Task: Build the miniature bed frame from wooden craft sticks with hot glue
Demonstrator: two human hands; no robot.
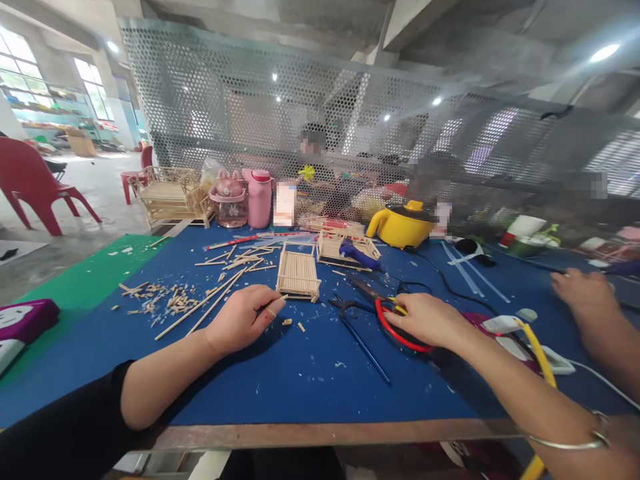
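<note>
My left hand is closed in a pinch on a short wooden stick, close to the front of a small slatted wooden model. On the right, my right hand has its fingers round the red handles of a pair of scissors, blades pointing away to the left. Pliers with dark handles lie just left of the scissors. Behind them, a blue glue gun rests over a second wooden model. Offcuts lie beside my left hand.
Long sticks and a scatter of cut pieces cover the left of the blue mat. A larger wooden model, pink flask and yellow pot stand along the back. Another person's hand is at far right, near a power strip and cables.
</note>
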